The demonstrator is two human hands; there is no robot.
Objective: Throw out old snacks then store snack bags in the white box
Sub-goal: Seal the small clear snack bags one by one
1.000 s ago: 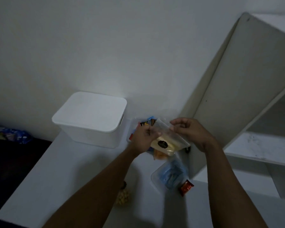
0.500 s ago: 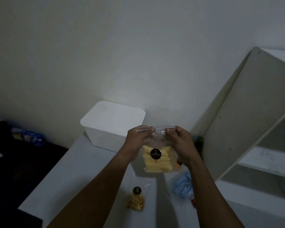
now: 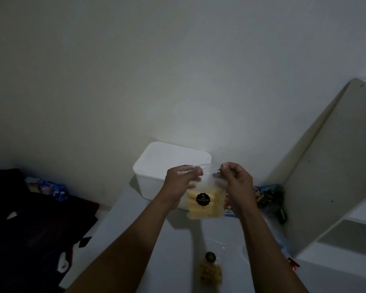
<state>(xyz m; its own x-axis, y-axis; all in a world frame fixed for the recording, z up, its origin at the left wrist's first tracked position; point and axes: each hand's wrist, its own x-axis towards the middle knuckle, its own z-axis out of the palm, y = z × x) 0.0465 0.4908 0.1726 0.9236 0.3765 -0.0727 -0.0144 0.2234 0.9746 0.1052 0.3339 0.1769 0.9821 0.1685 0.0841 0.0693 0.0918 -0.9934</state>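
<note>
– left grip [image 3: 183,180] and right grip [image 3: 235,182] each pinch a top corner of the clear plastic bag of pale yellow snack pieces with a round black label [image 3: 203,206]. the fingers are curled on the film, and the bag hangs in the air between them.
– where is that against the box?
– the white lidded plastic box [image 3: 169,163] stands on the white desk [image 3: 148,240] at about ten o'clock from the bag, just behind the left grip. its lid is on.
– so nothing is stored yet?
– none that shows; i cannot see inside. a small clear bag of round yellow snacks [image 3: 210,271] lies on the desk at six o'clock from the held bag. a heap of coloured wrappers [image 3: 268,195] sits at three o'clock, by the white shelf unit [image 3: 336,166]. a blue packet [image 3: 230,212] peeks out beneath the right wrist.
– and the throwing out?
– no bin is in view, so i cannot tell how much has gone. my guess is early on: this bag is being checked or sealed at its top. after that the lid must come off and the bags go in.
</note>
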